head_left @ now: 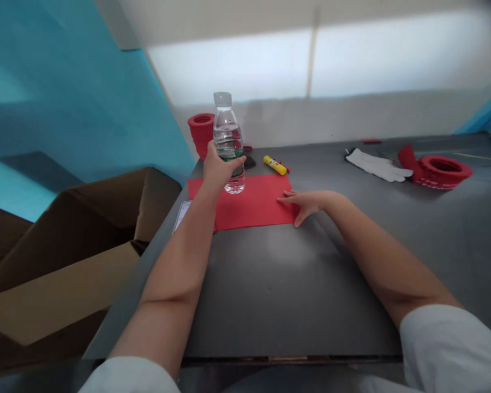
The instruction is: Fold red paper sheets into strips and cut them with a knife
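**Left on bottle, right on red sheet, far-left corner of table**

Left hand (220, 168) wrapped round the water bottle (228, 136) at label height, thumb across the front; other fingers mostly hidden behind it. Bottle upright over the red sheet (253, 206); can't tell if its base touches.

Right hand (306, 204) at the sheet's right edge: fingers spread, thumb apart near its near-right corner, no pinch visible.

Sheet lies flat near the table (278, 305)'s far-left corner, phone (182, 215) just beside it at the left edge. Glue stick (275, 165) just past the sheet's far edge, white glove (378, 165) farther right near the table's far edge.

Handling, my read: bottle looks nearly full, so heavyish; thin wall, slick, dents if squeezed. Label band is the spot. Sheet light, bendy, creases easily; take it by edges or corners.
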The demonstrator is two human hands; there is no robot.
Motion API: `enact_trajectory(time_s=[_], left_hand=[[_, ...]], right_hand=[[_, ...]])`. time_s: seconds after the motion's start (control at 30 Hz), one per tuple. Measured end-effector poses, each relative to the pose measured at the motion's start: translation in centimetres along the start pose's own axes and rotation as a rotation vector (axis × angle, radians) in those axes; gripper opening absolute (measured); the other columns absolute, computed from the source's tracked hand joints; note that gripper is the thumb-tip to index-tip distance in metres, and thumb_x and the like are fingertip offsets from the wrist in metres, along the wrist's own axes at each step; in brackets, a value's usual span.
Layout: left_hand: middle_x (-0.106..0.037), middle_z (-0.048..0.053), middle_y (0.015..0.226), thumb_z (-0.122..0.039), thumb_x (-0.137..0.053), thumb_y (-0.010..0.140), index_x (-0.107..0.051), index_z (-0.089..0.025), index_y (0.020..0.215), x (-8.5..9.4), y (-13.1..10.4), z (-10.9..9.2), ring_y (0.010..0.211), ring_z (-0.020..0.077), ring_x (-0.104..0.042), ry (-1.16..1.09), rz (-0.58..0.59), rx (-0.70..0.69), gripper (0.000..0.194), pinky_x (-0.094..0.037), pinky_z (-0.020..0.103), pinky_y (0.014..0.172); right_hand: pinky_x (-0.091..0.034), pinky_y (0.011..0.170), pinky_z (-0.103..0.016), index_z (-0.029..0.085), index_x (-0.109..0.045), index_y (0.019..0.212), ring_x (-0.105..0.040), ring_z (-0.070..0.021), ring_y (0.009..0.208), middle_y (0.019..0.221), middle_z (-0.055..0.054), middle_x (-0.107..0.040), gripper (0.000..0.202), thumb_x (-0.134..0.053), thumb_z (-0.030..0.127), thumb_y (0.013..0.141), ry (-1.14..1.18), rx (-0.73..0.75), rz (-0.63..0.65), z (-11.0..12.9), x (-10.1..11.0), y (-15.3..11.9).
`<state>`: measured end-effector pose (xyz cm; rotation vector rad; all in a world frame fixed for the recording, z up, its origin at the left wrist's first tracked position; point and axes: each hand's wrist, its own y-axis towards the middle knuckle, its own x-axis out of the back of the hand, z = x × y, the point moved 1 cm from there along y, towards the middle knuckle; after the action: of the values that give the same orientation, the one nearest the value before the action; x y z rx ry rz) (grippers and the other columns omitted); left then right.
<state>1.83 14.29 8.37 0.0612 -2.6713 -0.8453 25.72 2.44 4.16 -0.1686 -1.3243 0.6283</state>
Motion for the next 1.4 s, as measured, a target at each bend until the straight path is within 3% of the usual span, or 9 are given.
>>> enact_trajectory(time_s=[0.17,0.53,0.67,0.83,0.93,1.27,1.4], left_hand=[[-0.061,0.001,0.098,-0.026,-0.082,0.055,-0.047,-0.022,0.099,-0.1,0.1,-0.2,0.094,0.0225,-0.062,-0.029,0.0,-0.026,0.056,-0.049,0.036,0.084],[-0.059,0.001,0.096,-0.024,-0.084,0.055,-0.047,-0.021,0.1,-0.3,-0.1,-0.6,0.1,0.0263,-0.059,-0.08,0.057,-0.031,0.058,-0.046,0.042,0.089],[-0.058,0.001,0.099,-0.028,-0.086,0.055,-0.046,-0.022,0.101,-0.4,-0.1,-0.4,0.105,0.0276,-0.058,-0.1,0.08,-0.032,0.061,-0.044,0.042,0.093],[-0.06,-0.001,0.094,-0.021,-0.086,0.053,-0.047,-0.022,0.095,-0.3,-0.4,-1.2,0.095,0.0233,-0.06,-0.066,0.05,-0.036,0.057,-0.048,0.04,0.088],[-0.061,-0.001,0.094,-0.02,-0.085,0.054,-0.046,-0.022,0.095,-0.2,-0.6,-1.5,0.092,0.0217,-0.061,-0.029,0.048,-0.023,0.056,-0.049,0.039,0.085],[-0.06,0.001,0.097,-0.021,-0.085,0.054,-0.046,-0.022,0.1,-0.5,-0.6,-1.1,0.098,0.0257,-0.061,-0.06,0.098,-0.002,0.059,-0.047,0.041,0.089],[-0.061,0.001,0.097,-0.023,-0.082,0.056,-0.048,-0.022,0.1,-0.3,-0.7,-1.2,0.096,0.024,-0.061,-0.024,0.09,-0.009,0.056,-0.048,0.041,0.088]], right_hand=[[-0.02,0.111,-0.045,0.023,-0.019,0.148,-0.014,-0.0345,0.138,0.154,-0.011,-0.003,0.104,-0.071,0.052,0.063,0.023,-0.007,0.025,0.1,0.0,-0.1],[-0.026,0.108,-0.046,0.028,-0.023,0.146,-0.028,-0.0346,0.134,0.154,-0.006,-0.01,0.087,-0.064,0.049,0.072,-0.003,-0.059,0.028,0.1,0.0,0.2],[-0.024,0.109,-0.045,0.024,-0.021,0.147,-0.025,-0.034,0.136,0.154,-0.009,-0.009,0.088,-0.063,0.048,0.074,-0.006,-0.034,0.038,0.3,0.0,0.1],[-0.022,0.11,-0.048,0.025,-0.015,0.148,-0.016,-0.0374,0.137,0.155,-0.01,-0.002,0.105,-0.069,0.058,0.064,-0.003,-0.064,0.039,1.0,-0.1,-0.2],[-0.023,0.109,-0.048,0.028,-0.018,0.148,-0.02,-0.0365,0.137,0.155,-0.009,-0.004,0.098,-0.067,0.056,0.068,-0.025,-0.085,0.034,1.3,0.0,-0.3],[-0.026,0.108,-0.046,0.02,-0.018,0.148,-0.024,-0.0352,0.136,0.154,-0.012,-0.008,0.083,-0.057,0.048,0.08,-0.075,-0.085,0.059,2.6,0.0,-0.3],[-0.025,0.108,-0.051,0.02,-0.02,0.147,-0.022,-0.0372,0.136,0.153,-0.015,-0.009,0.079,-0.055,0.048,0.082,-0.094,-0.059,0.035,2.4,-0.6,-0.3]])
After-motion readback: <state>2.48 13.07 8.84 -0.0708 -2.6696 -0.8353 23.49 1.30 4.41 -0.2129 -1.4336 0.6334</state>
